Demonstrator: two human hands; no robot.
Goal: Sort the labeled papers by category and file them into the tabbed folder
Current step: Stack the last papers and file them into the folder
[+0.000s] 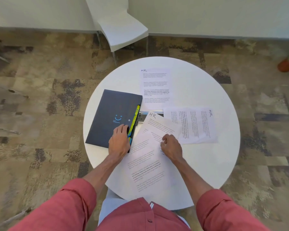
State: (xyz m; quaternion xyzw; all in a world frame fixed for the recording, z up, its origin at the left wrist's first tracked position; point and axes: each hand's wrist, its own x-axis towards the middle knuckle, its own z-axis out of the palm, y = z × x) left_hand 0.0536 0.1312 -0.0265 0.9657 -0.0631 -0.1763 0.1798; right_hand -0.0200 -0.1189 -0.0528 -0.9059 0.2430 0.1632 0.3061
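A dark blue tabbed folder (113, 114) lies closed on the left of the round white table (215, 157), its yellow, green and blue tabs (134, 122) sticking out along its right edge. My left hand (120, 140) rests flat on the folder's near right corner, fingers by the tabs. Three printed sheets marked "HR" lie on the table: one far (155, 87), one turned sideways at the right (197, 125), one tilted in front of me (148, 157). My right hand (170, 148) presses on the tilted sheet with fingers curled, pinching it.
A white chair (122, 29) stands beyond the table by the wall. An orange plant pot (287, 64) sits on the patterned carpet at the far right. Another paper edge (146, 117) peeks out under the sheets beside the folder.
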